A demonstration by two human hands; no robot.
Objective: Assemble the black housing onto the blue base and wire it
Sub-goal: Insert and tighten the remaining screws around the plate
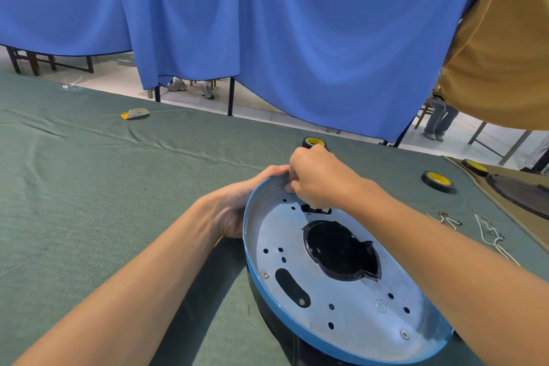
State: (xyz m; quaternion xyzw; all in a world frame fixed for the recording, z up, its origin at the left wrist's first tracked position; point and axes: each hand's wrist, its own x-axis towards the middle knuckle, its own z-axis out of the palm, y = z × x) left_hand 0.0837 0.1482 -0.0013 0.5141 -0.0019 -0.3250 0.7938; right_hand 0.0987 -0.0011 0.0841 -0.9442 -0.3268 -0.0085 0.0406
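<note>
The blue base, a round dish with a blue rim and a silvery plate full of holes, is tilted up off the table in front of me. The black housing sits under it and shows through the large centre cutout. My left hand grips the base's far left rim from outside. My right hand is curled over the far edge, its fingers pinching something small at a slot there; what they hold is hidden.
Green cloth covers the table. Black tape rolls with yellow cores lie beyond and to the right. White wires lie at the right. Another dark round part rests on a tan mat. Blue curtain behind.
</note>
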